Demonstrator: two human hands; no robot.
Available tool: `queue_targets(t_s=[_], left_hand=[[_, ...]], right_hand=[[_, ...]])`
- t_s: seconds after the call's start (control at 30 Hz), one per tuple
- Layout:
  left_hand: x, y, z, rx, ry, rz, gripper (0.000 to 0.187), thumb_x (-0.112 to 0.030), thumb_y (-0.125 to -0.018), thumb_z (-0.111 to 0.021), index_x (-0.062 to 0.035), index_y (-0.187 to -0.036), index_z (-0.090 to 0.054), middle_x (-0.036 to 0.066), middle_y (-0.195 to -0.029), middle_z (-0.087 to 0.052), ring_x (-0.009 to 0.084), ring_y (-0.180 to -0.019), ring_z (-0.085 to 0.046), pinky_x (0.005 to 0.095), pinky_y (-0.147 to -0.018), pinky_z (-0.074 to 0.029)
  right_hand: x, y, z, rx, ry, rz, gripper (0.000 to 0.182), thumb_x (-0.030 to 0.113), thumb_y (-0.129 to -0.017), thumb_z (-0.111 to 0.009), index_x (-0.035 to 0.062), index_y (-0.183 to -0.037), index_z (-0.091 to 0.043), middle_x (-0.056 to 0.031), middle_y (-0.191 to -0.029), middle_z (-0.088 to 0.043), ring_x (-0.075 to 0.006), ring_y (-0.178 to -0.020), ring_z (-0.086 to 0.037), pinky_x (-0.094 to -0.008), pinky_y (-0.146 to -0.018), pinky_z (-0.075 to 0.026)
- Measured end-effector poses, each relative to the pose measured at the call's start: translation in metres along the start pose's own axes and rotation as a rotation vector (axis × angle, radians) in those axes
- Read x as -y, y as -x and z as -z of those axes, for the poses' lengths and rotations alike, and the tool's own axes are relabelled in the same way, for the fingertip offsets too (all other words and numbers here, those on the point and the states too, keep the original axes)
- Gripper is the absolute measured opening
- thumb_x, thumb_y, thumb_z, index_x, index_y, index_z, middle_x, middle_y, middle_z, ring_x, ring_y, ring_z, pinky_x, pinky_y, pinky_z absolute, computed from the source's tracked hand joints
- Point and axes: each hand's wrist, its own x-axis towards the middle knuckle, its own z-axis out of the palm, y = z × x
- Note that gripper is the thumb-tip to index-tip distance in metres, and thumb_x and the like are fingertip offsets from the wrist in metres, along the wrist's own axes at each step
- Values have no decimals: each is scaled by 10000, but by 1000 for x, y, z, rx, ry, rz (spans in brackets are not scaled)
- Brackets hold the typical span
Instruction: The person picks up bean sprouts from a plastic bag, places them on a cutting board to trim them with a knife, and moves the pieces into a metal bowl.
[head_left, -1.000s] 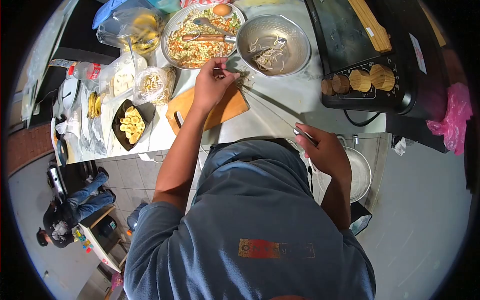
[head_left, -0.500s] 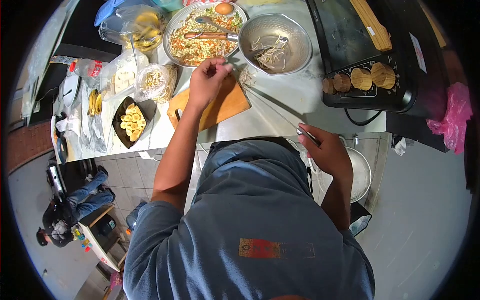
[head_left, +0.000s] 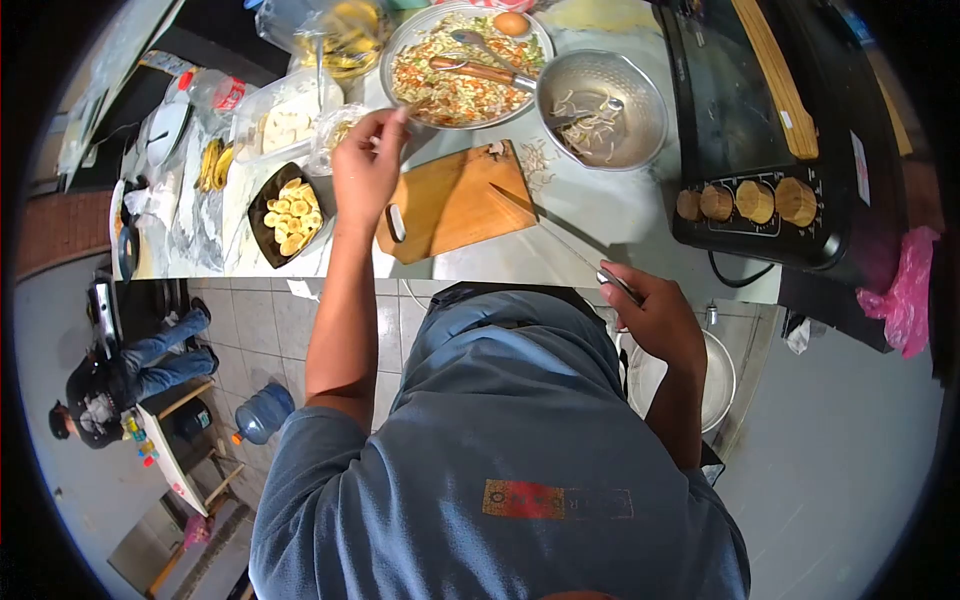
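In my right hand (head_left: 655, 315) is a knife (head_left: 570, 245), gripped by its handle. Its long thin blade points up and left, the tip over the wooden cutting board (head_left: 440, 215). My left hand (head_left: 368, 170) is raised beyond the board's left end, fingers loosely bent and thumb apart, with nothing visible in it. It partly covers a plastic bag of bean sprouts (head_left: 326, 142). A few sprout bits (head_left: 538, 165) lie beside the board's upper right corner. More sprouts sit with a spoon in the metal bowl (head_left: 655, 95).
A round tray (head_left: 388, 85) holds chopped vegetables, an egg and wooden-handled utensils. A dark dish (head_left: 258, 235) of banana slices stands left, near a white-filled plastic container (head_left: 245, 135) and a bottle (head_left: 215, 92). At right is a black appliance (head_left: 735, 235) with wooden knobs. Another person (head_left: 100, 385) is at lower left.
The view has shifted, so the counter items appear further right. My left hand has moved left, off the board and over to the sprout bag. My right hand still holds the knife.
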Motion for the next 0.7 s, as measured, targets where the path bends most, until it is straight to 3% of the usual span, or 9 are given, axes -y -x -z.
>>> queue_targets(t_s=[0.03, 0.1, 0.13, 0.17, 0.27, 0.37, 0.5, 0.53, 0.7], left_hand=[[19, -6, 9, -140, -223, -108, 182, -183, -991, -682, -19, -1044, -742, 57, -857, -742, 119, -764, -668, 259, -719, -501], [33, -16, 37, -181, -607, -357, 190, -139, -879, -721, -86, -1060, -745, 95, -926, -746, 312, -891, -670, 396, -802, -502], [38, -14, 44, -148, -682, -225, 256, -181, -833, -738, -125, -1083, -746, 48, -1023, -750, 304, -1003, -632, 449, -909, -430], [39, -14, 48, -158, -682, -221, 256, -181, -833, -738, -125, -1083, -746, 48, -1023, -750, 304, -1003, -632, 449, -909, -430], [37, -18, 57, 67, -894, -84, 324, -305, -809, -760, -204, -1117, -758, 9, -1108, -743, 291, -1092, -587, 506, -974, -338], [23, -22, 54, 167, -1016, -64, 333, -320, -800, -768, -237, -1122, -767, 8, -1115, -739, 291, -1114, -570, 505, -956, -348], [28, -32, 48, 189, -1073, -23, 344, -333, -780, -787, -246, -1113, -776, -2, -1101, -729, 281, -1104, -559, 487, -929, -337], [28, -32, 48, 177, -1048, -34, 305, -339, -781, -787, -240, -1070, -793, -1, -1057, -737, 272, -1087, -569, 486, -925, -336], [33, -30, 56, 144, -971, -26, 225, -370, -810, -782, -235, -986, -815, 15, -914, -747, 254, -1006, -600, 479, -920, -340]], right_hand=[[2, -2, -1, 15, 8, 14, 411, 258, -958, -695, 81, -1328, -677, -42, -763, -687, -91, -620, -591, -282, -629, -504], [8, -7, -3, 30, 45, 36, 409, 258, -958, -695, 82, -1327, -678, -44, -767, -688, -93, -623, -595, -282, -629, -506], [11, -9, -4, 35, 74, 51, 408, 259, -958, -695, 83, -1326, -679, -47, -771, -689, -96, -625, -600, -283, -629, -509], [12, -12, -6, 38, 81, 58, 408, 259, -958, -695, 83, -1326, -679, -47, -771, -689, -96, -625, -600, -283, -629, -509], [17, -14, -9, 37, 116, 87, 407, 263, -960, -695, 80, -1324, -680, -49, -774, -687, -99, -628, -605, -280, -630, -508], [25, -14, -10, 56, 111, 75, 410, 270, -959, -701, 82, -1323, -681, -52, -775, -686, -100, -629, -608, -277, -633, -507], [27, -14, -12, 36, 129, 95, 423, 314, -951, -709, 102, -1316, -685, -84, -768, -709, -130, -638, -651, -295, -663, -521], [28, -14, -13, 25, 131, 92, 432, 351, -947, -707, 115, -1308, -688, -117, -768, -732, -160, -646, -691, -317, -690, -535], [29, -15, -14, 28, 121, 86, 433, 343, -944, -712, 116, -1312, -686, -113, -772, -734, -157, -639, -687, -318, -687, -535]])
